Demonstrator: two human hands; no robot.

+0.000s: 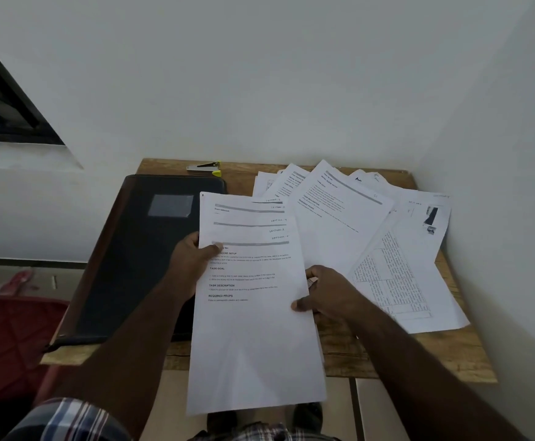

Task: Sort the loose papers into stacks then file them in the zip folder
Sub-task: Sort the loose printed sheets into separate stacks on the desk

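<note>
Holding held sheets (253, 329) — left hand (189, 265) pinching left edge | right hand (329, 294) pinching right edge | zip folder (138, 249) left of sheets — loose papers (387, 249) right

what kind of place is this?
Probably a home or small office corner: a small wooden table against white walls, a dark zip folder, loose papers and a stapler.

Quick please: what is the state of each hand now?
Left hand: holds the held papers by their left edge.
Right hand: pinches the same papers' right edge.
</note>
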